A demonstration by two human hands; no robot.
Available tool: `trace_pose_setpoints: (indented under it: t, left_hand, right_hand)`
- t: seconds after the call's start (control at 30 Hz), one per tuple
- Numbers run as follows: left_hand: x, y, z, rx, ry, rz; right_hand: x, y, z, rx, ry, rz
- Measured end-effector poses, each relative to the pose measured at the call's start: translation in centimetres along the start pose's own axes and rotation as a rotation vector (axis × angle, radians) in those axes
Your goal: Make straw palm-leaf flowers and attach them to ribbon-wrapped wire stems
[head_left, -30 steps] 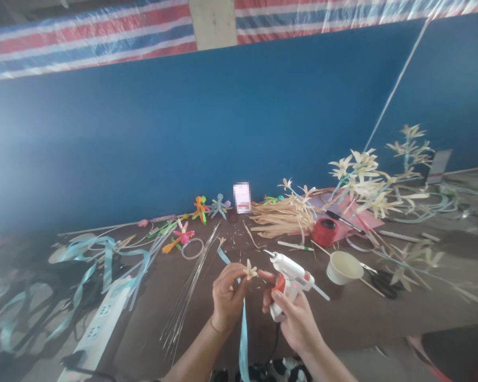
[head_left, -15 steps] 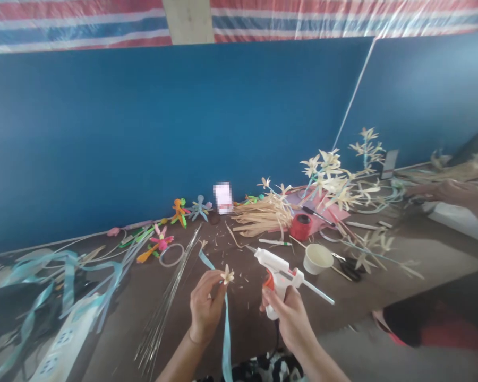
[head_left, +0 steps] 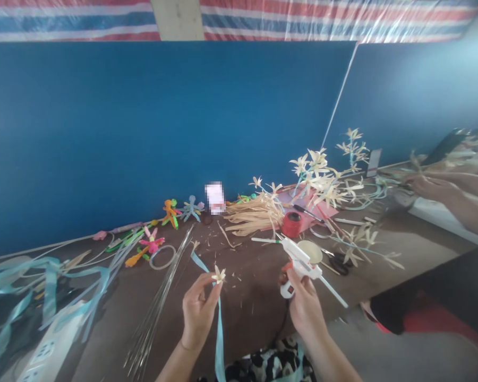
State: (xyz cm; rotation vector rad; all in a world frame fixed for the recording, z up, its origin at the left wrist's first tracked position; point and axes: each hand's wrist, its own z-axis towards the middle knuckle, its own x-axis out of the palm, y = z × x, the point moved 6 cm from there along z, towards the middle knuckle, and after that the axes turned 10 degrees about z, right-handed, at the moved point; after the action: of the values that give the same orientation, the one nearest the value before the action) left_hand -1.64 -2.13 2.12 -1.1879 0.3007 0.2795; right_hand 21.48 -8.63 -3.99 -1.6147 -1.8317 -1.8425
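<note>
Pinched between the thumb and fingers of my left hand (head_left: 199,305) is a small cream straw-like flower (head_left: 219,275). A light blue ribbon (head_left: 220,339) hangs down just below that hand, and another stretch of it shows behind the fingers. My right hand (head_left: 306,302) is wrapped around the handle of a white glue gun (head_left: 300,260) with an orange trigger. Its nozzle points up and to the left, and a glue stick (head_left: 334,292) sticks out of its back. The gun is apart from the flower. Behind it stands a cream cup (head_left: 310,251), partly covered.
Thin metal wires (head_left: 159,302) lie left of my hands, beside a white power strip (head_left: 50,345). Dried strips (head_left: 253,215), red tape (head_left: 292,225), scissors (head_left: 336,261) and finished flower stems (head_left: 318,170) fill the back. A co-worker's hand (head_left: 430,185) is at far right.
My right hand has moved the glue gun to the right, away from the flower, and its nozzle now overlaps the cup area. My left hand still holds the flower. The view has shifted slightly.
</note>
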Motion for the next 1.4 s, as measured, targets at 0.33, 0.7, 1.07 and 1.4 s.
trace_pose_setpoints:
  t: [0.33,0.7,1.07,1.4]
  left_hand:
    - [1.3,1.4,-0.2,-0.186,0.010,-0.141]
    - [2.6,1.1,-0.6,-0.272,0.128,-0.244]
    - [7.0,-1.3,-3.7,-0.503,0.447,-0.702]
    - [6.8,-1.5,-3.7,-0.615,0.501,-0.918]
  right_hand:
    - [0.9,0.1,0.5,0.095,0.158,-0.107]
    - [3.4,-3.5,-0.1,0.113,0.090,0.064]
    - [6.6,-4.3,-0.4,0.299,0.278,-0.015]
    - [7.8,-4.2,-1.0,0.333,0.342,-0.086]
